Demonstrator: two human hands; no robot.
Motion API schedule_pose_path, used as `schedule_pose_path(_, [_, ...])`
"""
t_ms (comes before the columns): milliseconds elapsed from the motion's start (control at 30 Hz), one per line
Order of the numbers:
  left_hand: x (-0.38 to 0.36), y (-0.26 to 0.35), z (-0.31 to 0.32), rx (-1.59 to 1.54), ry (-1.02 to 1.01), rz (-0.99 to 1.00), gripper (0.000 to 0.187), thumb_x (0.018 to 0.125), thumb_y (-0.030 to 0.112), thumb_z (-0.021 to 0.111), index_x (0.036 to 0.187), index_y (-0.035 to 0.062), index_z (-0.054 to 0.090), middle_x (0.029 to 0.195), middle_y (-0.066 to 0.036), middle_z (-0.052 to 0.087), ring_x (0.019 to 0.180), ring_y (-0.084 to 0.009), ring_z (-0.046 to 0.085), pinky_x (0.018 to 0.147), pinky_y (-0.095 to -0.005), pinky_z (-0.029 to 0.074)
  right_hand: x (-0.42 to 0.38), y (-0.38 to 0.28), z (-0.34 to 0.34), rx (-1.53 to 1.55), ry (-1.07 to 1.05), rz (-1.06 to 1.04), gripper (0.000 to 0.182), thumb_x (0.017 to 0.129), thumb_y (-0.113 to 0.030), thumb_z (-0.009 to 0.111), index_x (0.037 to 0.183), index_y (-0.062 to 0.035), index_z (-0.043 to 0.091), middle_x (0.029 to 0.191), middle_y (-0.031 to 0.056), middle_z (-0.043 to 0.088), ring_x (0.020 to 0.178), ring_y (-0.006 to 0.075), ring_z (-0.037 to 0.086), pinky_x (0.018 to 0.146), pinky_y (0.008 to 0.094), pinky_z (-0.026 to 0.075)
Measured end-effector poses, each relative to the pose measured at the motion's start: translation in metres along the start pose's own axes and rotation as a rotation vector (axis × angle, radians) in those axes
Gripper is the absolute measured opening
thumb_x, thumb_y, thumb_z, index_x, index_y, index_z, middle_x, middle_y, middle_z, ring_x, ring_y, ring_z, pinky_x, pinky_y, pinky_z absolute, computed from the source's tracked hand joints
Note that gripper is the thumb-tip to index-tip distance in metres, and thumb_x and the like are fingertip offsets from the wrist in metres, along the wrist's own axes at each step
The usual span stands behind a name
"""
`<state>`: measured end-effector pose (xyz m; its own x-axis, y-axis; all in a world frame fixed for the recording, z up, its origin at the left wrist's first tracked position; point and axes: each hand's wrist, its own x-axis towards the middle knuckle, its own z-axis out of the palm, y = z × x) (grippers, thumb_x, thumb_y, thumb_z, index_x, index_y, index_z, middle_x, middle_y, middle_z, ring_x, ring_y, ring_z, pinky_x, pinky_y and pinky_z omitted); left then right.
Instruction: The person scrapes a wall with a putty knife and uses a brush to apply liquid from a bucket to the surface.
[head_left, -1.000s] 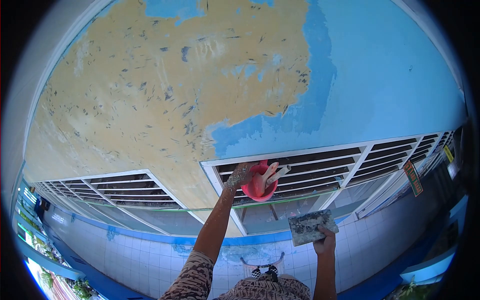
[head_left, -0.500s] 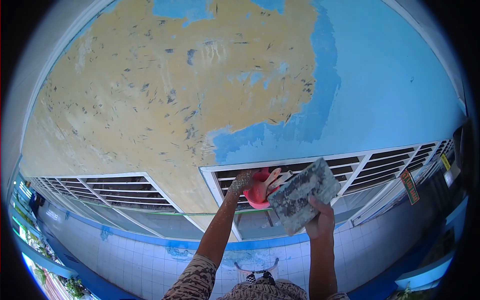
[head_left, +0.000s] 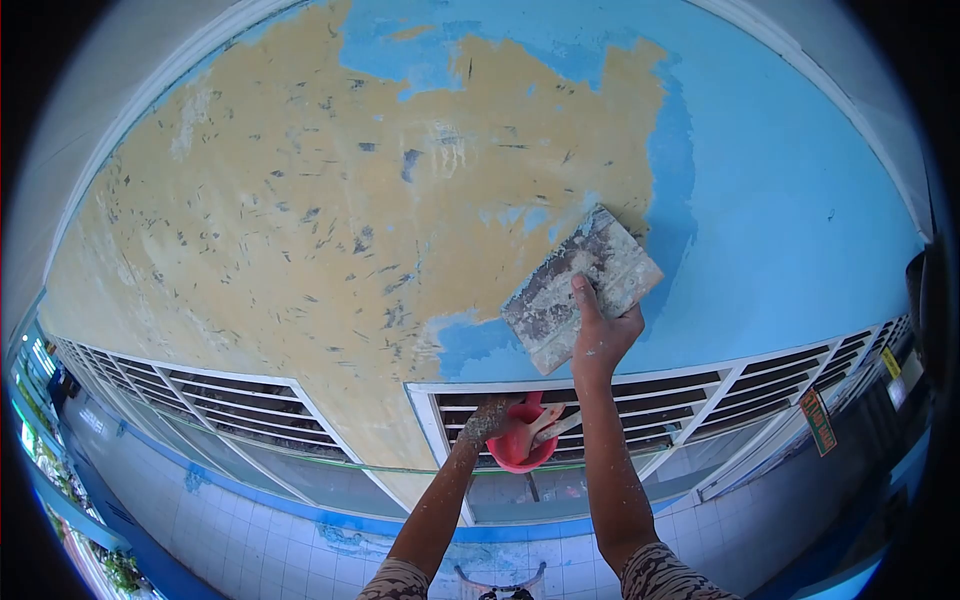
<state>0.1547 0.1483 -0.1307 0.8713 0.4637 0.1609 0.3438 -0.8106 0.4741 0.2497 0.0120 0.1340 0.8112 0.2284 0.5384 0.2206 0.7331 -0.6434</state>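
Note:
My left hand point(head_left: 487, 418), speckled with pale flecks, is closed on the rim of a red bucket point(head_left: 513, 446) in front of the window slats. Inside the bucket stand tools with pale handles point(head_left: 545, 426). My right hand point(head_left: 603, 335) grips a flat rectangular board point(head_left: 590, 280) smeared with grey and white material, its thumb lying on the near face. The board is tilted in front of the wall point(head_left: 480, 200), over the border between the yellow-tan patch and the blue paint. Whether it touches the wall I cannot tell.
Slatted windows point(head_left: 250, 400) with white frames run along the wall's lower part at left and right. A green and red sign point(head_left: 817, 422) hangs at the right. Below are pale floor tiles point(head_left: 240, 535), with plants point(head_left: 122, 570) at the lower left.
My right hand has raised the board from beside the bucket to the wall above the window. The camera view has shifted, so the wall and windows sit lower in the frame.

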Motion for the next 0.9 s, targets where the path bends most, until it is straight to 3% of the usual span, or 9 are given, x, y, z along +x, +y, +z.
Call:
schedule_pose_path(100, [0.002, -0.012, 0.012, -0.05, 0.016, -0.006, 0.057, 0.074, 0.022, 0.072, 0.128, 0.0114, 0.062, 0.132, -0.022, 0.057, 0.122, -0.0392, 0.054, 0.104, -0.0472, 0.043, 0.0, -0.002, 0.003, -0.018, -0.014, -0.033, 0.045, 0.08, -0.003, 0.08, 0.117, 0.0085, 0.057, 0.112, 0.0125, 0.065, 0.096, 0.016, 0.062, 0.086, 0.0296, 0.05])
schedule_pose_path(167, [0.002, -0.018, 0.016, 0.008, 0.122, 0.102, 0.055, 0.075, 0.021, 0.07, 0.129, 0.0113, 0.061, 0.131, -0.022, 0.057, 0.123, -0.0387, 0.054, 0.105, -0.0467, 0.042, 0.001, -0.005, 0.006, -0.019, -0.008, -0.041, 0.046, 0.08, -0.003, 0.08, 0.118, 0.0088, 0.057, 0.112, 0.0128, 0.065, 0.097, 0.0163, 0.062, 0.086, 0.0297, 0.05])
schedule_pose_path(300, [-0.006, 0.001, -0.005, -0.144, -0.03, -0.006, 0.054, 0.074, 0.012, 0.069, 0.128, 0.0083, 0.062, 0.128, -0.023, 0.059, 0.12, -0.0399, 0.055, 0.102, -0.0471, 0.045, 0.004, -0.001, 0.0, -0.023, -0.024, -0.037, 0.048, 0.078, -0.003, 0.08, 0.119, 0.0093, 0.056, 0.114, 0.0134, 0.064, 0.097, 0.0168, 0.062, 0.086, 0.0304, 0.05])
schedule_pose_path(400, [-0.008, 0.001, -0.001, -0.048, 0.12, 0.075, 0.055, 0.074, 0.006, 0.066, 0.129, 0.0083, 0.061, 0.134, -0.023, 0.055, 0.126, -0.0391, 0.051, 0.103, -0.0481, 0.043, 0.001, -0.003, 0.002, -0.035, -0.023, -0.02, 0.05, 0.078, -0.003, 0.081, 0.119, 0.0091, 0.056, 0.115, 0.0136, 0.064, 0.098, 0.017, 0.062, 0.087, 0.0308, 0.05])
schedule_pose_path(500, [-0.005, 0.003, -0.003, -0.019, 0.073, 0.061, 0.056, 0.074, 0.006, 0.067, 0.129, 0.0085, 0.06, 0.135, -0.023, 0.054, 0.127, -0.0387, 0.05, 0.104, -0.0477, 0.042, 0.004, -0.005, 0.005, -0.023, -0.017, -0.069, 0.04, 0.081, -0.003, 0.078, 0.114, 0.0096, 0.059, 0.109, 0.0132, 0.066, 0.094, 0.0151, 0.063, 0.083, 0.0298, 0.051])
schedule_pose_path(633, [-0.002, -0.014, 0.012, -0.156, 0.077, 0.077, 0.056, 0.074, 0.006, 0.068, 0.129, 0.0087, 0.06, 0.132, -0.024, 0.056, 0.125, -0.0389, 0.051, 0.104, -0.0475, 0.043, 0.002, -0.005, 0.004, -0.018, -0.029, -0.04, 0.041, 0.081, -0.004, 0.078, 0.115, 0.0095, 0.059, 0.11, 0.0129, 0.066, 0.094, 0.0146, 0.062, 0.083, 0.0297, 0.05])
schedule_pose_path(900, [-0.007, -0.003, 0.007, -0.116, 0.115, 0.098, 0.056, 0.069, 0.005, 0.068, 0.125, 0.0067, 0.062, 0.127, -0.023, 0.059, 0.12, -0.0407, 0.055, 0.102, -0.0477, 0.044, -0.002, -0.003, 0.013, 0.022, 0.003, -0.01, 0.049, 0.077, -0.001, 0.08, 0.119, 0.0075, 0.057, 0.114, 0.0132, 0.064, 0.098, 0.0173, 0.062, 0.088, 0.0314, 0.05])
